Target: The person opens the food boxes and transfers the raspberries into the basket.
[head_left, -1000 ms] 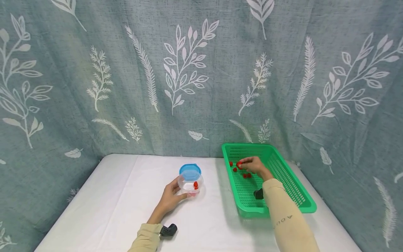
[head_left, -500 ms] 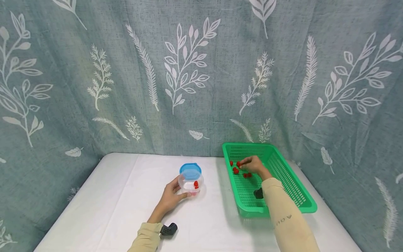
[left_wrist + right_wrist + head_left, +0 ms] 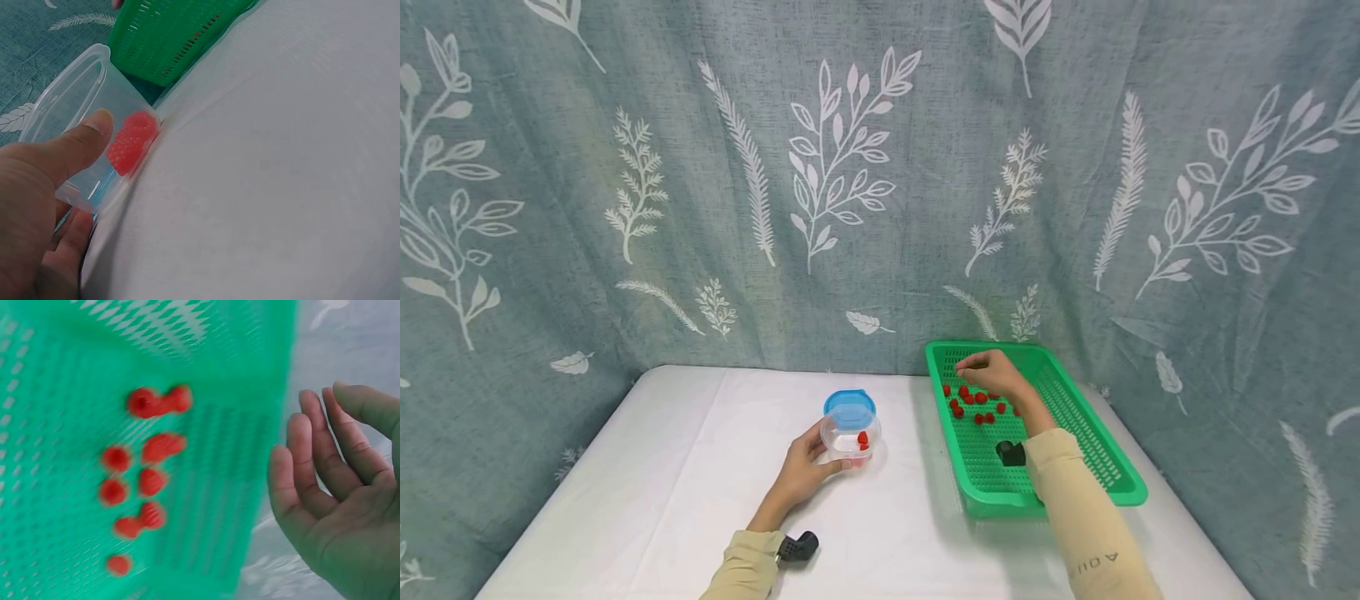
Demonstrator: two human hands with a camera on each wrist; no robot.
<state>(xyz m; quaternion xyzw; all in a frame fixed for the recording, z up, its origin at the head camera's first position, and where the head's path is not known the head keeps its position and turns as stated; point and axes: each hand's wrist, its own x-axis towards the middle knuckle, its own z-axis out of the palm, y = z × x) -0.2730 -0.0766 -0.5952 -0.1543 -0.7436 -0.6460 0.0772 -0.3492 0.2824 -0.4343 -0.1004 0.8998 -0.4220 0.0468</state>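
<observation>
My left hand (image 3: 805, 468) holds a clear plastic tub (image 3: 81, 94) on the table, thumb against its near side and fingers behind. At the bottom of the tub, red raspberries (image 3: 132, 142) show through the wall. Above the far part of the green basket (image 3: 967, 467) is my right hand (image 3: 998, 377). In the right wrist view its fingers (image 3: 319, 450) are loosely bent, the thumb lies near the index fingertip, and nothing shows between them. Several raspberries (image 3: 152, 481) lie spread on the basket floor below that hand.
A blue lid (image 3: 850, 400) lies just behind the tub. The white-covered table (image 3: 685, 483) reaches back to a patterned grey-green curtain (image 3: 737, 208). The basket's raised rim (image 3: 958, 433) stands between the tub and the raspberries.
My right hand has lifted away from the raspberries it was touching, toward the back of the basket. More raspberries now show beneath it. The left hand and tub have stayed put.
</observation>
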